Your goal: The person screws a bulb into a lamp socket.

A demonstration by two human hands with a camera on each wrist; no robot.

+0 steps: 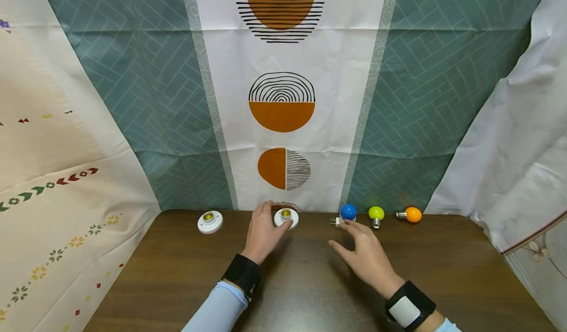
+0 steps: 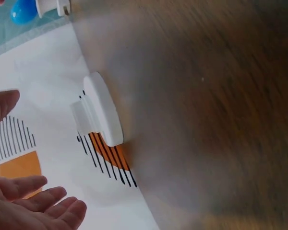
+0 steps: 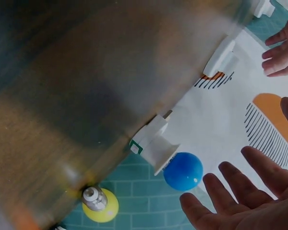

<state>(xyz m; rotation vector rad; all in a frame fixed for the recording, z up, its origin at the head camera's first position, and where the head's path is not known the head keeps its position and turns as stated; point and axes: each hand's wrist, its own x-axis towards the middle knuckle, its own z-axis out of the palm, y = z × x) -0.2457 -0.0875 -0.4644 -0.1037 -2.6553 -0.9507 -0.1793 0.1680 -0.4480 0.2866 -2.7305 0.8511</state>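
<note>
My left hand has its fingers spread beside a round white lamp socket with a brass-coloured inside. In the left wrist view, that socket stands apart from the thumb and fingers. A blue bulb is seated in a white plug-in holder whose prongs point left. Over toward it reaches my right hand, fingers extended, thumb held away. The right wrist view has a gap between the blue bulb and the fingertips. Both hands hold nothing.
Another white lamp socket lies farther left. A yellow-green bulb and an orange bulb lie at the right along the back edge of the brown table. Behind the table hangs a patterned cloth.
</note>
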